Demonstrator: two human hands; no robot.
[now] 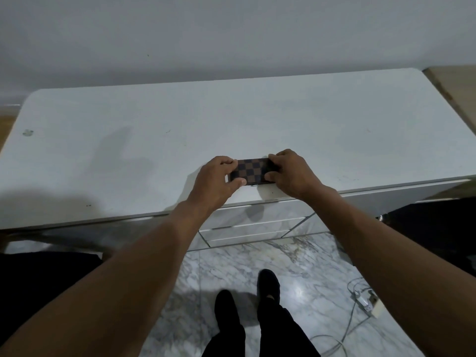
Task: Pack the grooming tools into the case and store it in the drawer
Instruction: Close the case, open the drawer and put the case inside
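Case: small flat rectangular case with a brown-and-black chequered cover (251,171), held between the two hands with the chequered face up, at the near edge of the top; whether it rests on the top cannot be told.
Left hand: left hand (217,180) clamped on the case's left end, fingers curled over the far edge, thumb on the near edge.
Right hand: right hand (288,173) clamped likewise on the right end.
Top: white cabinet top with rounded corners (231,119), spreading beyond and to both sides of the hands.
Drawers: stacked marble-patterned drawer fronts (247,228), directly below the hands.
Floor: grey-veined marble tiles (231,264) beneath the forearms; white cable (351,323) below the right forearm.
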